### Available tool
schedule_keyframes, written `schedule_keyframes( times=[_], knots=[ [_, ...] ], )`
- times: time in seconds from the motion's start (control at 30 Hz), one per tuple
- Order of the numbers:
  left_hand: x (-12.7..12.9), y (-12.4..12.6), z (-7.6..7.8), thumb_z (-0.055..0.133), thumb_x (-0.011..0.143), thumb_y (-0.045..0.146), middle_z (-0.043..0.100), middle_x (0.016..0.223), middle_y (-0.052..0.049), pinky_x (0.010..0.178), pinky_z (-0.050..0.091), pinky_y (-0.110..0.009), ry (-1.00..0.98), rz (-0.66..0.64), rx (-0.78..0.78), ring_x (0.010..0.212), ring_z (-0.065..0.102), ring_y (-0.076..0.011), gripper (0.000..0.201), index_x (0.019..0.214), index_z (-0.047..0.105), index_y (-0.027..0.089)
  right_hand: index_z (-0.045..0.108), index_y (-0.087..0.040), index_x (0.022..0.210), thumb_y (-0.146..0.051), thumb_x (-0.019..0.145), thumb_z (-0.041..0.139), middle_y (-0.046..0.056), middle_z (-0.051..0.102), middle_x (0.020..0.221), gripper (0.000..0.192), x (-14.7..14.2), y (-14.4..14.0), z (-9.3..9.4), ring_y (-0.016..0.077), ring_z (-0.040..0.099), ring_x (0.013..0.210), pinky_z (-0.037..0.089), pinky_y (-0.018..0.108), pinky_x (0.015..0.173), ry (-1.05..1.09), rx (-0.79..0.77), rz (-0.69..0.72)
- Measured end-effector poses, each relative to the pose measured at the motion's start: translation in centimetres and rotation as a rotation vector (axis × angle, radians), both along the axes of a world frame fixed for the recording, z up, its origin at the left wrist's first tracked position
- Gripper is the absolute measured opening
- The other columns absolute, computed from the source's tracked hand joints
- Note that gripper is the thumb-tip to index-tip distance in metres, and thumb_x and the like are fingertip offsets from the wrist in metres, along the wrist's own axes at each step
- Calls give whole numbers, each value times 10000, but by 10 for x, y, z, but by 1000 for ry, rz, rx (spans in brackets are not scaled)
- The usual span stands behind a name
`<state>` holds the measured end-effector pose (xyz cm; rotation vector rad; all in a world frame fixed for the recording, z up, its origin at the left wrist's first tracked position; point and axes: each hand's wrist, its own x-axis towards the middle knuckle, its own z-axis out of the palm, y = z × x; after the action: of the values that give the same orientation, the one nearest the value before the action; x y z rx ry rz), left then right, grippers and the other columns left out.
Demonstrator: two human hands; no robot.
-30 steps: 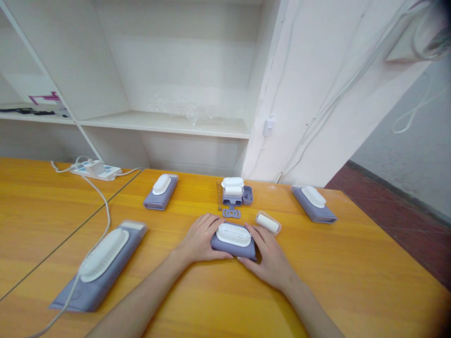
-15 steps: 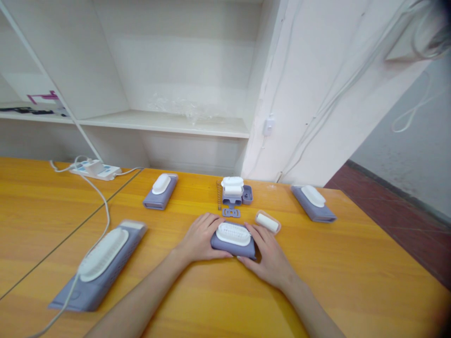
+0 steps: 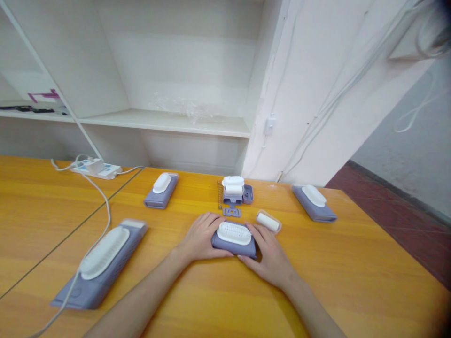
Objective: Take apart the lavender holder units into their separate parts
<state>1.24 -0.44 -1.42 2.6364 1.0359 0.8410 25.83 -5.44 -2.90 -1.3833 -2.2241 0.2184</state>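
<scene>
A grey-purple block with a white oval, bristly-looking pad on top (image 3: pixel 234 234) lies on the table between my hands. My left hand (image 3: pixel 201 238) grips its left end, thumb along the near side and fingers over the far edge. My right hand (image 3: pixel 269 253) closes round the right end in the same way. Just beyond it are a flat purple plate with cut-outs (image 3: pixel 231 212), a coil spring (image 3: pixel 220 195), white oval and cylindrical pieces (image 3: pixel 233 184) on a purple part, and a small purple cup (image 3: pixel 248 194). A white roller in a clear case (image 3: pixel 268 221) lies beside my right fingers.
Similar purple blocks with white oval pads stand at back left (image 3: pixel 161 190), back right (image 3: pixel 314 203) and near left (image 3: pixel 102 263). A white cable (image 3: pixel 105 202) crosses the near left one from a power strip (image 3: pixel 97 169). A white shelf (image 3: pixel 162 121) holds crumpled clear plastic.
Both hands keep the same grip on the block, and the parts around it stay put. Only the camera view has shifted very slightly.
</scene>
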Motion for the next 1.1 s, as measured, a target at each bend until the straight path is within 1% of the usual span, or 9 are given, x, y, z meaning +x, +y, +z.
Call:
schedule_keyframes(
  times=[0.57,0.77,1.1],
  knots=[
    [0,0,0,654,618,703,571,1111,-113,891,443,-416,-22,-3,9,1003,535,-270,821,1233,478,189,327,-226,1397,-437,763,643,113,482,1283,739,-1,0,0,279,464,1177,396,447,1011,4,0,1],
    [0,0,-1,657,617,702,568,1110,-119,889,446,-426,-17,-8,1,1004,536,-277,824,1238,480,189,328,-228,1399,-438,765,641,123,481,1284,739,0,0,0,294,463,1175,396,469,1003,11,0,5],
    [0,1,2,618,710,651,566,1140,-119,905,436,-420,-18,-12,-17,1025,528,-265,723,1246,481,186,327,-228,1400,-434,761,647,122,481,1284,744,0,0,0,289,461,1175,396,461,1002,17,1,5]
  ],
)
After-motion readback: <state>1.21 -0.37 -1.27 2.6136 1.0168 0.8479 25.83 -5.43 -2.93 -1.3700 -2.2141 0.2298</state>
